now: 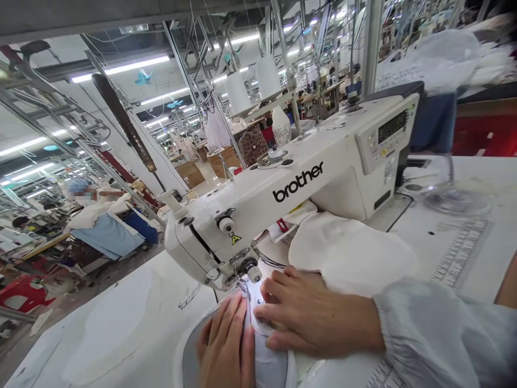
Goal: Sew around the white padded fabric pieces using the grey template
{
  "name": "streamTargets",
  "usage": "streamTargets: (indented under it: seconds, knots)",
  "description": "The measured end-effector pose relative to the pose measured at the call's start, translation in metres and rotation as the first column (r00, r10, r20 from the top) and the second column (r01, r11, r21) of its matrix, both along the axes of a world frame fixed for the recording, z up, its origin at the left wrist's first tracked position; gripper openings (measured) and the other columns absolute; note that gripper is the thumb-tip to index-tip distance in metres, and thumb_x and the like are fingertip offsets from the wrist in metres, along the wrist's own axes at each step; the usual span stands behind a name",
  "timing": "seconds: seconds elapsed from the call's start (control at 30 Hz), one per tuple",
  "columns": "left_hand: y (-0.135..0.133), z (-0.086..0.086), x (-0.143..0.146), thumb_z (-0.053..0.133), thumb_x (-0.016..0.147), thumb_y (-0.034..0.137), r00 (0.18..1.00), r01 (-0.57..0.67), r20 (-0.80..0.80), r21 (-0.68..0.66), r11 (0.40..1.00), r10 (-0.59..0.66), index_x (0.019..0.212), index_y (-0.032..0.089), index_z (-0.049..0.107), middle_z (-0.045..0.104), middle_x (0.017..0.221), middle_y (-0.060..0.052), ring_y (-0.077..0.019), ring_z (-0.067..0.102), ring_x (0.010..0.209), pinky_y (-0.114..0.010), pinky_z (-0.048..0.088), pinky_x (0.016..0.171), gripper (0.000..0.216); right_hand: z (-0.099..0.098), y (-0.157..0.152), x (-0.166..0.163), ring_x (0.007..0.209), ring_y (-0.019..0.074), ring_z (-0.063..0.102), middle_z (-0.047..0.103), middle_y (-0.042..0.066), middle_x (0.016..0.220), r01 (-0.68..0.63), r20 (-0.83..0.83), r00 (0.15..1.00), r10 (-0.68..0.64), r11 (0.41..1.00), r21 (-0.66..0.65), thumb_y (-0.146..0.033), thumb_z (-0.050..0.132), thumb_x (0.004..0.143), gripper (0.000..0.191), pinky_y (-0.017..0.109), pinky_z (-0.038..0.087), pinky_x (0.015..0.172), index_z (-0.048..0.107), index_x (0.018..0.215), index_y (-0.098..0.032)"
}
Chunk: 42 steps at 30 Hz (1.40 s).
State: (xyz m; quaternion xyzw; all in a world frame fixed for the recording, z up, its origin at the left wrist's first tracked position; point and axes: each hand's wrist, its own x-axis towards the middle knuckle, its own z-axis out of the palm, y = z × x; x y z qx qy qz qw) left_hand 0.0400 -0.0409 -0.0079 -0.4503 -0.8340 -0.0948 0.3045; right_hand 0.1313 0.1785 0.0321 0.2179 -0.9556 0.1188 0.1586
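A white sewing machine [242,215] marked "brother" stands over the work, its presser foot [244,286] lit from beneath. Under the foot lies a light grey cloth piece [271,366] with a white edge. My left hand [226,342] rests flat on this cloth, fingers stretched toward the foot. Just right of the needle area, my right hand [302,312] presses down with spread, slightly bent fingers on a small white fabric layer [258,322]. Neither hand grips the cloth. The needle tip is too small to make out.
Behind my right hand, a white padded cloth piece [347,250] lies under the machine arm. A clear plastic dish [458,199] sits at the right on the white table. Thread cones [268,77] stand behind the machine. Another person [81,191] works at the far left.
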Motion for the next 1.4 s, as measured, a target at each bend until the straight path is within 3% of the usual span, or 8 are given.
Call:
streamTargets:
  seconds: [0.13,0.37,0.47,0.6,0.8,0.9,1.27,1.4]
  knots:
    - [0.013,-0.012,0.014,0.037,0.097,0.026,0.996,-0.090,0.018,0.072,0.993,0.089,0.122,0.020,0.062,0.069,0.128,-0.006,-0.0222,0.062,0.119,-0.041,0.042,0.102,0.036,0.001,0.001,0.000,0.086,0.0206,0.047,0.057,0.002,0.101,-0.012,-0.007,1.000,0.012,1.000,-0.006,-0.055,0.046,0.099,0.035,0.037,0.031,0.075,0.058,0.101,-0.022]
    - [0.020,-0.006,0.022,0.033,0.097,0.025,0.985,-0.168,0.045,0.048,0.985,0.166,0.122,0.018,0.064,0.067,0.129,-0.007,-0.0239,0.062,0.119,-0.043,0.044,0.101,0.040,0.000,0.007,0.010,0.090,0.0195,0.051,0.061,0.002,0.106,-0.073,-0.039,0.997,0.072,0.996,-0.043,-0.046,0.059,0.096,0.028,0.036,0.032,0.078,0.059,0.112,-0.023]
    - [0.022,-0.005,0.024,0.032,0.097,0.024,0.984,-0.172,0.051,0.022,0.985,0.171,0.121,0.015,0.065,0.067,0.130,-0.009,-0.0247,0.061,0.121,-0.044,0.046,0.101,0.042,0.000,0.011,0.015,0.098,0.0175,0.053,0.063,0.002,0.111,-0.178,-0.067,0.982,0.176,0.983,-0.039,-0.032,0.053,0.101,0.016,0.035,0.032,0.082,0.061,0.109,-0.021]
    - [0.022,-0.004,0.023,0.031,0.098,0.022,0.978,-0.208,0.017,-0.023,0.978,0.208,0.121,0.012,0.065,0.065,0.131,-0.009,-0.0254,0.062,0.120,-0.046,0.047,0.102,0.042,0.001,0.014,0.019,0.099,0.0144,0.055,0.067,0.000,0.107,-0.235,-0.070,0.970,0.231,0.971,-0.045,-0.019,0.043,0.105,0.020,0.033,0.035,0.085,0.063,0.105,-0.017]
    - [-0.002,-0.002,0.002,0.043,0.096,0.028,0.999,-0.028,-0.027,-0.197,0.980,0.023,0.137,0.017,0.052,0.061,0.137,-0.006,-0.0211,0.062,0.122,-0.036,0.057,0.087,0.043,0.003,0.014,0.019,0.107,0.0140,0.056,0.068,0.001,0.112,-0.256,-0.027,0.967,0.255,0.954,-0.155,-0.018,0.046,0.104,0.016,0.032,0.035,0.090,0.062,0.108,-0.017]
    - [-0.007,-0.001,0.000,0.044,0.096,0.030,1.000,-0.017,-0.024,-0.184,0.983,0.012,0.139,0.021,0.047,0.059,0.140,-0.004,-0.0209,0.059,0.125,-0.036,0.057,0.086,0.044,0.003,0.014,0.017,0.105,0.0150,0.057,0.069,0.000,0.110,-0.262,-0.019,0.965,0.262,0.952,-0.159,-0.018,0.046,0.103,0.016,0.032,0.034,0.089,0.062,0.105,-0.017]
    - [0.012,-0.001,0.019,0.035,0.098,0.037,0.945,-0.208,0.218,-0.168,0.964,0.242,0.135,0.025,0.056,0.055,0.143,-0.005,-0.0248,0.052,0.133,-0.046,0.051,0.099,0.044,0.005,0.022,0.009,0.104,0.0169,0.057,0.071,0.001,0.109,-0.266,0.006,0.962,0.272,0.944,-0.196,-0.019,0.050,0.102,0.015,0.035,0.032,0.092,0.065,0.100,-0.018]
    - [0.025,0.005,0.025,0.030,0.097,0.035,0.897,-0.280,0.319,-0.124,0.952,0.306,0.130,0.019,0.061,0.056,0.141,-0.009,-0.0289,0.049,0.135,-0.054,0.044,0.105,0.048,0.007,0.025,0.004,0.106,0.0169,0.058,0.071,0.001,0.111,-0.269,0.024,0.960,0.280,0.941,-0.204,-0.020,0.049,0.102,0.015,0.035,0.033,0.091,0.065,0.101,-0.019]
